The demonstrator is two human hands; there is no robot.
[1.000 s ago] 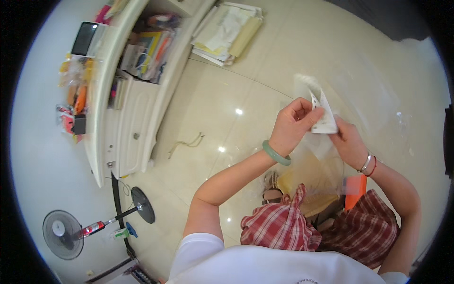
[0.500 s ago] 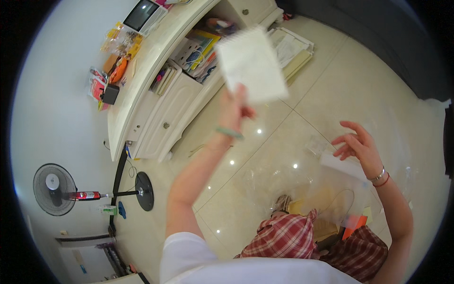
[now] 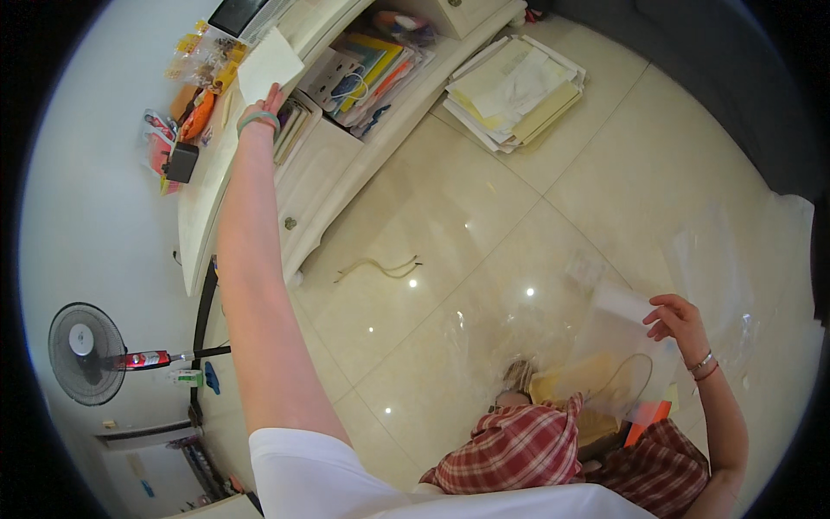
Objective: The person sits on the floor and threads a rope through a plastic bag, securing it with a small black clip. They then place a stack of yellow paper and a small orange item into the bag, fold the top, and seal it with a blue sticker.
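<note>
- The left hand [image 3: 262,105] of the person reaches far forward to the white cabinet [image 3: 197,203], with the arm almost straight.
- Its fingers are stretched and lie close together at the near edge of a white pad [image 3: 270,67]; I cannot tell if they pinch it or only touch it.
- The white pad is over the top of the cabinet, near its front edge; whether it rests there fully is not clear.
- Around the pad, on the cabinet top, there are a device with a dark screen [image 3: 235,14], an orange object [image 3: 197,118] and a small black box [image 3: 181,163].
- In the cabinet's open shelf, just beside the pad, stand colourful folders [image 3: 373,76].
- The right hand [image 3: 679,320] is at the other side, with the fingers loosely bent and a little apart, gripping nothing visible.
- It is close to a pale flat object [image 3: 624,302] among clear plastic; contact between them cannot be judged.
- Below this hand, an orange piece [image 3: 647,422] is beside the red plaid cloth [image 3: 510,451].
- On the tiled floor [image 3: 450,333] lie a paper stack [image 3: 510,108] and a thin beige cord [image 3: 374,265].
</note>
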